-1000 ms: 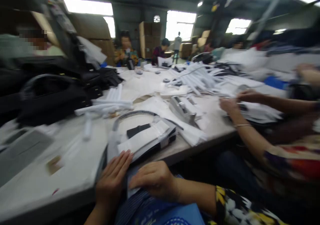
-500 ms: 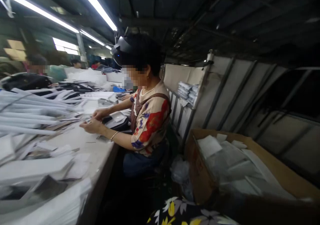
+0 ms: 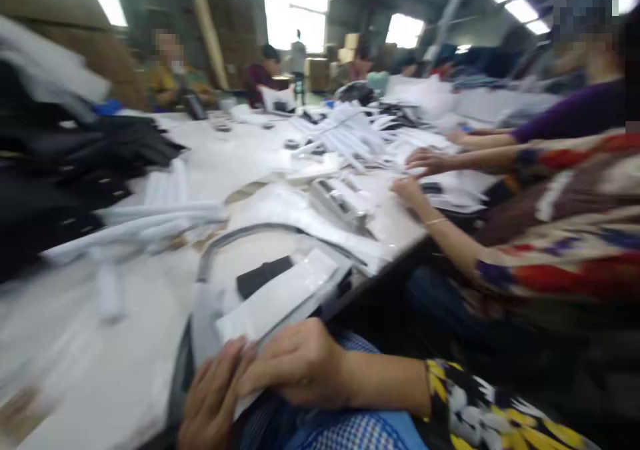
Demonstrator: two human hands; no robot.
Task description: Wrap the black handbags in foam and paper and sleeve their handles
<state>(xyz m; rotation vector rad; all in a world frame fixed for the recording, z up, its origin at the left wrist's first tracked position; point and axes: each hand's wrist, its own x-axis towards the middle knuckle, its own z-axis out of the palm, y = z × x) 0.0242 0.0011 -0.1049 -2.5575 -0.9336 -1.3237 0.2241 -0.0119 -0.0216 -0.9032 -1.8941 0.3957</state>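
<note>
My left hand (image 3: 213,397) and my right hand (image 3: 295,363) meet at the near edge of the table (image 3: 150,330), both with fingers closed on a white wrapped flat piece (image 3: 280,297) that lies over a grey strap loop (image 3: 240,237) and a black part (image 3: 263,275). The picture is smeared by motion, so the exact grip is unclear. Blue cloth (image 3: 330,430) lies in my lap under the hands.
A co-worker's hands (image 3: 417,170) work at white papers on my right. White rolled tubes (image 3: 150,220) and black bags (image 3: 65,170) lie at the left. More white tubes (image 3: 350,137) pile up mid-table. Other people sit at the far end.
The view swung right to the seated co-worker and a cardboard box, then back to the table. My hands stay at the white wrapped piece, now closer together.
</note>
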